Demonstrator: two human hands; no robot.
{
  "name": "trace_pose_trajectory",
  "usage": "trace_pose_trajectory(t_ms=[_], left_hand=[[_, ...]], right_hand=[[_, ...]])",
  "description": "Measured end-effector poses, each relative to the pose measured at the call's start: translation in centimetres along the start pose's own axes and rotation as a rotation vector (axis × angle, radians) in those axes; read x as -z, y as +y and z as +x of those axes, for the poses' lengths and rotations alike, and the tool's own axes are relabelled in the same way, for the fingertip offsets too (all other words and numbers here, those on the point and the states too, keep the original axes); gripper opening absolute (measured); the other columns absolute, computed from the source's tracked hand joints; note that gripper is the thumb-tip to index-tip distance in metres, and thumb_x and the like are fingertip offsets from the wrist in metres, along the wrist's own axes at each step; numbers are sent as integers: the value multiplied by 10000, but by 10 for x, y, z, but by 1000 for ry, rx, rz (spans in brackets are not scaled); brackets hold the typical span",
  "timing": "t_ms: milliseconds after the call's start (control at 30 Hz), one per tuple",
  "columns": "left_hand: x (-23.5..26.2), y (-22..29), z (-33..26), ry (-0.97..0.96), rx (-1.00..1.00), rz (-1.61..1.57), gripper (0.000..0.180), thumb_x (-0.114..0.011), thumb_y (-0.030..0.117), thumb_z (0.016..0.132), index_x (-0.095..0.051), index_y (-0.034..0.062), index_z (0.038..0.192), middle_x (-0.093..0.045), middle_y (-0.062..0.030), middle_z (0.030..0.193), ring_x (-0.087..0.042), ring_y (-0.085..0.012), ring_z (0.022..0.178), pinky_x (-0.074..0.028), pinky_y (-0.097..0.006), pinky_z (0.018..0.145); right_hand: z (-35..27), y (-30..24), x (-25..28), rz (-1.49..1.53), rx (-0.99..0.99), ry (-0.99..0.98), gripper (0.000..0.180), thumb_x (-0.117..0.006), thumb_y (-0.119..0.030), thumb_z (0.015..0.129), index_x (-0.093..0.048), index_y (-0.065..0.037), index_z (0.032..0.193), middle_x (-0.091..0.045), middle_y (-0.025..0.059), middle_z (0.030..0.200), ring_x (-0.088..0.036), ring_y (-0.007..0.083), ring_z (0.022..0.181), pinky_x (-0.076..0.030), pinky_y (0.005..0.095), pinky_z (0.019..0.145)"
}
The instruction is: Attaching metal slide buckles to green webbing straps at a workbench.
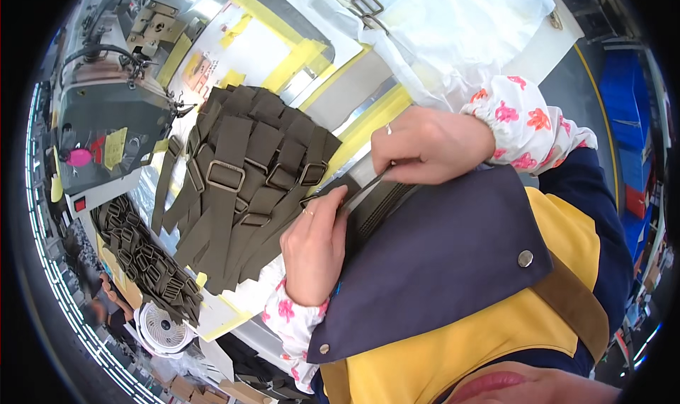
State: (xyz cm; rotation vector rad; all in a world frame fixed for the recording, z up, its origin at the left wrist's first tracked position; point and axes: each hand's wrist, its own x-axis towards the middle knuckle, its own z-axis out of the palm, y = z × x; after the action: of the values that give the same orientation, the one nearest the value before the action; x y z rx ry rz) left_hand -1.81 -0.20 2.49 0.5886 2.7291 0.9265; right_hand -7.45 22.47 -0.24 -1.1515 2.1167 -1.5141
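My left hand (314, 244) pinches one end of an olive webbing strap (368, 188), and my right hand (425, 145) grips the same strap a little further along. The strap runs between the two hands just above my dark apron bib. Left of my hands, a fanned pile of olive straps with metal buckles (244, 181) lies on the work table. My floral sleeve covers show at both wrists.
A sewing machine (106, 110) stands at the far left. A second heap of buckled straps (145, 259) lies below it, beside a small white fan (164, 327). A clear plastic bag (453, 28) with loose metal buckles (361, 0) lies at the top. Yellow tape marks the table (283, 57).
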Motion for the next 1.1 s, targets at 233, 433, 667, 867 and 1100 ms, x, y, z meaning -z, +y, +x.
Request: trace_pose_trajectory(t_ms=[233,433,667,867,1100], left_hand=[[1,1,0,24,-120,-259,279,-493,-124,674,-592,7,900,-585,-122,746,-585,-296,656,-462,-326,596],[-1,11,3,121,-24,-302,140,-532,-48,707,-594,3,822,-556,-113,640,-547,-263,535,-421,-303,510],[-15,1,5,210,-51,-217,88,-626,87,787,-603,14,832,-585,-122,661,-558,-269,534,-432,-308,505],[-16,-6,6,267,-1,-252,93,-622,88,800,-604,8,845,-585,-129,659,-563,-252,538,-431,-297,514],[-15,-19,8,377,143,-305,108,-583,105,853,-600,4,883,-566,-81,640,-514,-137,533,-406,-239,526]], right_hand=[[19,0,32,-146,6,118,91,-604,-91,809,-568,-12,781,-555,89,674,-572,202,606,-430,302,524],[32,84,106,-946,-347,431,217,-584,-226,796,-553,-19,853,-602,143,777,-597,274,705,-465,370,632],[46,92,99,-741,-489,483,245,-613,-240,721,-544,-38,840,-589,163,749,-582,333,726,-458,402,637],[37,82,113,-565,112,687,103,-582,-124,743,-553,-26,750,-550,139,668,-551,293,640,-441,375,594],[37,-10,65,137,-478,-112,144,-560,-60,838,-428,-33,889,-577,49,694,-552,79,557,-431,212,497]])
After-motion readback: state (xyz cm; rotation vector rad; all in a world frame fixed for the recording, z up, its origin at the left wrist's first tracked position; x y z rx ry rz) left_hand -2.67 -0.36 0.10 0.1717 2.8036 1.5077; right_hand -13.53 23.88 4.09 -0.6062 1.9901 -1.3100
